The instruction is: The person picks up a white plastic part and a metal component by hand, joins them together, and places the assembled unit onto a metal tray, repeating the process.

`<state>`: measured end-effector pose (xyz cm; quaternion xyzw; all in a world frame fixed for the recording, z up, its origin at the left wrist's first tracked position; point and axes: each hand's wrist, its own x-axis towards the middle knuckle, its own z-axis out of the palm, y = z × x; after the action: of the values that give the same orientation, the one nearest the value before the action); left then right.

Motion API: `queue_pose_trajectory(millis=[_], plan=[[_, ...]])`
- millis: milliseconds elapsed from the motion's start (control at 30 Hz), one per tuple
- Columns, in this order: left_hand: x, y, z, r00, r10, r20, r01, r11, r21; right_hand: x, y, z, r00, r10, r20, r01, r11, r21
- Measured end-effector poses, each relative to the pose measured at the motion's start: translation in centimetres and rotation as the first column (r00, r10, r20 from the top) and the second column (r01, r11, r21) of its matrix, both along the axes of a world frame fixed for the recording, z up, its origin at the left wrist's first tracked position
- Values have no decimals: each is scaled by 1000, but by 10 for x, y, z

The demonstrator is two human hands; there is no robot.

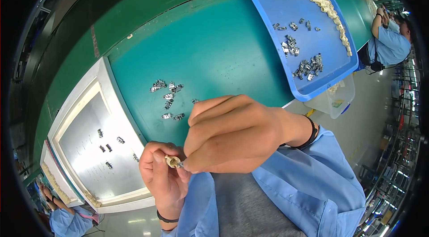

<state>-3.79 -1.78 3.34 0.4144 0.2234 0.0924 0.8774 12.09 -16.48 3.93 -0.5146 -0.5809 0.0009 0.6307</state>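
My left hand (161, 176) is closed on a small cream plastic fitting (172, 161), pinched between thumb and fingers with its hollow end showing. Over it reaches my right hand (237, 134), fingers curled and pressed together. A bit of a small metal piece (180, 164) shows between the right fingertips, right at the fitting's opening; most of it is hidden. Beyond my hands, several loose metal clips (168, 96) lie in a group on the green table (210, 45). One more clip (195, 101) sits just beside my right knuckles.
At the right, a blue tray (272, 9) bears cream fittings (330, 12) in a curved row and piles of metal clips (308, 68). A clear bin (342, 98) stands below it. Left, a white-framed metal panel (82, 125) carries several clips. Co-workers (391, 42) sit at both sides.
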Motion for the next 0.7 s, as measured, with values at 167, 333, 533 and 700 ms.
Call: queue_pose_trajectory(millis=[167,333,533,700], plan=[[-2,-1,-3,997,-30,73,29,999,18,-2,0,1,999,27,-29,-28,999,-27],[-1,-2,-1,997,-38,63,36,999,30,-3,-5,2,1000,-11,-16,11,1000,-28],[-1,-5,0,996,-65,54,56,988,142,-4,-9,5,999,-14,32,18,992,-121],[1,-7,0,998,-43,47,38,993,112,-10,-5,0,989,-79,125,90,993,-82]])
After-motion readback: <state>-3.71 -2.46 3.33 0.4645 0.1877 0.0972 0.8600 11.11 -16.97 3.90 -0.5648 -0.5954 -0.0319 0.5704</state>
